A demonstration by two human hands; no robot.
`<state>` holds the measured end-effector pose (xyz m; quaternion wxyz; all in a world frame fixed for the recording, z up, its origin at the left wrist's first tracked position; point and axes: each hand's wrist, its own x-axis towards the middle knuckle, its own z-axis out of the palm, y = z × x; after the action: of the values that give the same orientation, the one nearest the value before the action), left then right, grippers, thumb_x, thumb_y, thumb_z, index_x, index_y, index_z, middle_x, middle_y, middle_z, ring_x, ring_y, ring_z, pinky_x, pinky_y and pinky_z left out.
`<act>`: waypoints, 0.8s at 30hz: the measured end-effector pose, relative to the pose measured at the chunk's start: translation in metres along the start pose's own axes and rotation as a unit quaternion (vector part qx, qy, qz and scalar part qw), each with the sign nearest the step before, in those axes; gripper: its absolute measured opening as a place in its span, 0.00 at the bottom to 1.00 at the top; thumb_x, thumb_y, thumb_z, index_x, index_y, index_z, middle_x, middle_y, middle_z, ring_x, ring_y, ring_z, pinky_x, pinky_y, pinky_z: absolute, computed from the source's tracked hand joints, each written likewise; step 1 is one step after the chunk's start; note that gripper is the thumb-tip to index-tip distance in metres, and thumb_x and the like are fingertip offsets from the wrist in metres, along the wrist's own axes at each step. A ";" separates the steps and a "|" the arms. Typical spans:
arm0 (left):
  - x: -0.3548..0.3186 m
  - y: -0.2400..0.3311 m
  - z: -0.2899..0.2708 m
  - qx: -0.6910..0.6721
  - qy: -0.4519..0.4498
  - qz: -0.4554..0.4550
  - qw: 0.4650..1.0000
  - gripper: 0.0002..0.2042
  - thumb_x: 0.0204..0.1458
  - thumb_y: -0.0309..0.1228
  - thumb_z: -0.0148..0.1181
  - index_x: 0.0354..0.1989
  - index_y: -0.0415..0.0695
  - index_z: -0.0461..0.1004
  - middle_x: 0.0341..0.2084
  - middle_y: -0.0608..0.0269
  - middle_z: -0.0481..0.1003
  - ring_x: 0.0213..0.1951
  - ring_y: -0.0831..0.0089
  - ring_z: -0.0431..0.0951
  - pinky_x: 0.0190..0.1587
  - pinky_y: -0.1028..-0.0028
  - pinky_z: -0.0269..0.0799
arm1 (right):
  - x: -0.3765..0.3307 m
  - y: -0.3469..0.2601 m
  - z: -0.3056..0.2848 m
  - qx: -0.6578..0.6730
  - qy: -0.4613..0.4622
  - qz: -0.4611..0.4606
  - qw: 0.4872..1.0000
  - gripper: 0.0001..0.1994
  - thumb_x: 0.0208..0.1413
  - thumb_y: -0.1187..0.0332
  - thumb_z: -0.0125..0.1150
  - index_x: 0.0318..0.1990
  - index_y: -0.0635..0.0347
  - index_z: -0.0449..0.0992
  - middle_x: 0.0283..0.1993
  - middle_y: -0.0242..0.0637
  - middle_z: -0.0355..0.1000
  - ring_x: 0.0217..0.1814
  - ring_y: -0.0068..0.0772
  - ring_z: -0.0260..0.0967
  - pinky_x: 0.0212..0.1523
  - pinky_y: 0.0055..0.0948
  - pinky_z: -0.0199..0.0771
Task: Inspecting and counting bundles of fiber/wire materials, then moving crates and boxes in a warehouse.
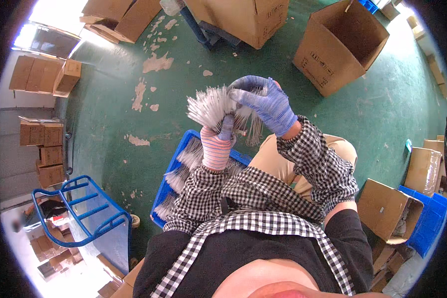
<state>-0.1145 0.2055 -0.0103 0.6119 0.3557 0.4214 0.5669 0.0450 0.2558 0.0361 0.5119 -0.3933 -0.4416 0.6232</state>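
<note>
A green painted floor (pixel 109 124) with worn, flaking patches fills the frame, ringed by cardboard boxes: an open empty one (pixel 340 44) at the upper right, a large closed one (pixel 243 17) at the top centre, flattened stacks (pixel 39 74) at the upper left, more at the right edge. A blue hand trolley (pixel 82 213) stands at the lower left. In the centre, the person sits over a blue plastic crate (pixel 171 171) holding rows of thin white strips. The left hand (pixel 218 141), in a pink-striped glove, is raised just above the crate with its fingers pressed together around the base of a bundle of white strips (pixel 211 107), which fans out toward the upper left. The right hand (pixel 268 104), in a blue glove, reaches over from the right; its fingers (pixel 246 94) curl onto the top of the same bundle, touching it. Both forearms wear black-and-white checked sleeves (pixel 313 159), coming up from the lower centre of the frame
</note>
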 end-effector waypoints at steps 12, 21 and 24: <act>0.002 0.009 -0.001 0.033 0.029 -0.064 0.997 0.13 0.54 0.36 0.65 0.43 0.43 0.75 0.27 0.67 0.78 0.21 0.83 0.72 0.19 0.82 0.63 | 0.005 0.016 -0.005 0.054 0.019 -0.033 0.998 0.08 0.53 0.68 0.64 0.37 0.61 0.78 0.35 0.29 0.75 0.37 0.17 0.69 0.40 0.21 0.71; 0.001 0.001 0.000 0.052 0.014 -0.053 0.997 0.13 0.55 0.35 0.65 0.44 0.42 0.75 0.26 0.70 0.78 0.19 0.86 0.69 0.19 0.83 0.60 | 0.002 0.004 0.000 0.019 -0.008 -0.019 1.000 0.13 0.51 0.70 0.66 0.44 0.62 0.77 0.38 0.29 0.75 0.39 0.19 0.71 0.43 0.21 0.72; 0.000 0.001 -0.005 0.057 0.009 -0.039 0.998 0.14 0.55 0.36 0.65 0.45 0.42 0.75 0.27 0.69 0.78 0.19 0.86 0.70 0.18 0.84 0.60 | 0.004 0.005 -0.003 -0.023 -0.015 -0.011 1.000 0.13 0.51 0.70 0.67 0.43 0.61 0.77 0.38 0.28 0.75 0.39 0.18 0.70 0.43 0.22 0.72</act>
<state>-0.1201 0.2059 -0.0112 0.6087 0.3683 0.4723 0.5204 0.0459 0.2599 0.0301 0.5025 -0.3906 -0.4680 0.6132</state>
